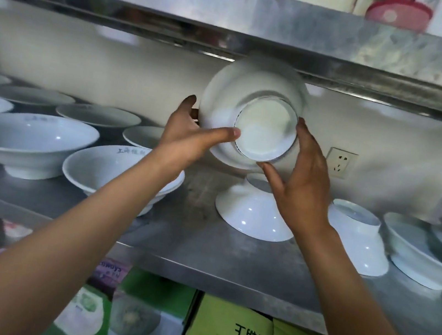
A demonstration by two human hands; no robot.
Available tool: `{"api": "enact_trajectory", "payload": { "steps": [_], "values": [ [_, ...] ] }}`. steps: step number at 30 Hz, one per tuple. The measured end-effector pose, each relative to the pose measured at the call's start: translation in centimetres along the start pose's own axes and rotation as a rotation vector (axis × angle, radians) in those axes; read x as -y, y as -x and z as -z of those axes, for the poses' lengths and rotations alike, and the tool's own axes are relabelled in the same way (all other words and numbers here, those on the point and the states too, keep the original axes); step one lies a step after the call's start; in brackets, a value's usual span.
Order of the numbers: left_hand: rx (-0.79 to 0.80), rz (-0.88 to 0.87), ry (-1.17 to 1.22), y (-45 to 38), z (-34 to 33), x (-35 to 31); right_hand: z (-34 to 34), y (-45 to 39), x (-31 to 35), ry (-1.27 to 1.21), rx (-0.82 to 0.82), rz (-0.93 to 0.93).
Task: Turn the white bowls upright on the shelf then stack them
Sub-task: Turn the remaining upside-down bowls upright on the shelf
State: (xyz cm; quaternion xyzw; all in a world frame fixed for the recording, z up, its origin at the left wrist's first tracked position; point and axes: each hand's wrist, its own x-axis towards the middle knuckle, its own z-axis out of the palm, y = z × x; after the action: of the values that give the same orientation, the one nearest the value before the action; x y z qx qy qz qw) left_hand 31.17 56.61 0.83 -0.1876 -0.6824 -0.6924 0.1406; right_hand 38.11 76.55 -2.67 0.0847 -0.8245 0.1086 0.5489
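With the left hand (188, 130) pinching the rim of the lifted white bowl (252, 111) and the right hand (303, 177) open against its foot, above the shelf (201, 248), a slip could drop it onto the inverted bowl (253, 213) below.

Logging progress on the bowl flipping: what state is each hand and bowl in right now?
Left hand: grips the lifted bowl.
Right hand: fingers against the lifted bowl.
Lifted bowl: in the air, base toward camera.
Centre bowl: upside down.
Right bowl: upside down.
Left bowls: upright.
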Motion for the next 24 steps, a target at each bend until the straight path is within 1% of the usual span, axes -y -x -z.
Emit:
{"api": "enact_trajectory", "payload": {
  "steps": [2, 5, 9, 11, 13, 16, 18, 20, 21, 24],
  "values": [
    [-0.083, -0.088, -0.085, 0.4, -0.6, 0.3, -0.5, 0.1, -0.2, -0.004, 0.024, -0.059],
    [-0.161, -0.244, -0.208, 0.7, -1.3, 0.5, -0.8, 0.5, -0.7, -0.015, 0.071, -0.142],
    [-0.194, -0.431, -0.399, 0.7, -2.0, 0.0, -0.6, 1.2, -2.2, -0.032, 0.151, -0.321],
    [-0.176, -0.508, -0.489, 0.3, -2.5, 0.1, -1.0, 2.6, -2.7, -0.084, 0.164, -0.376],
    [-0.126, -0.574, -0.603, -0.4, -3.2, 0.6, -1.5, 4.6, -3.0, -0.149, 0.121, -0.394],
    [-0.021, -0.663, -0.805, -1.3, -4.7, 2.0, -1.7, 6.3, -3.3, -0.138, 0.091, -0.361],
    [0.006, -0.706, -0.897, -1.8, -5.5, 3.0, -1.6, 6.2, -3.5, -0.109, 0.091, -0.329],
    [0.021, -0.707, -0.971, -2.2, -6.1, 3.9, -1.8, 6.5, -3.9, -0.087, 0.163, -0.323],
    [0.022, -0.705, -1.003, -2.5, -6.5, 4.2, -1.9, 6.8, -4.1, -0.095, 0.212, -0.350],
    [0.044, -0.694, -1.093, -3.1, -7.4, 5.1, -2.3, 7.3, -4.9, -0.208, 0.314, -0.545]
  ]
}}
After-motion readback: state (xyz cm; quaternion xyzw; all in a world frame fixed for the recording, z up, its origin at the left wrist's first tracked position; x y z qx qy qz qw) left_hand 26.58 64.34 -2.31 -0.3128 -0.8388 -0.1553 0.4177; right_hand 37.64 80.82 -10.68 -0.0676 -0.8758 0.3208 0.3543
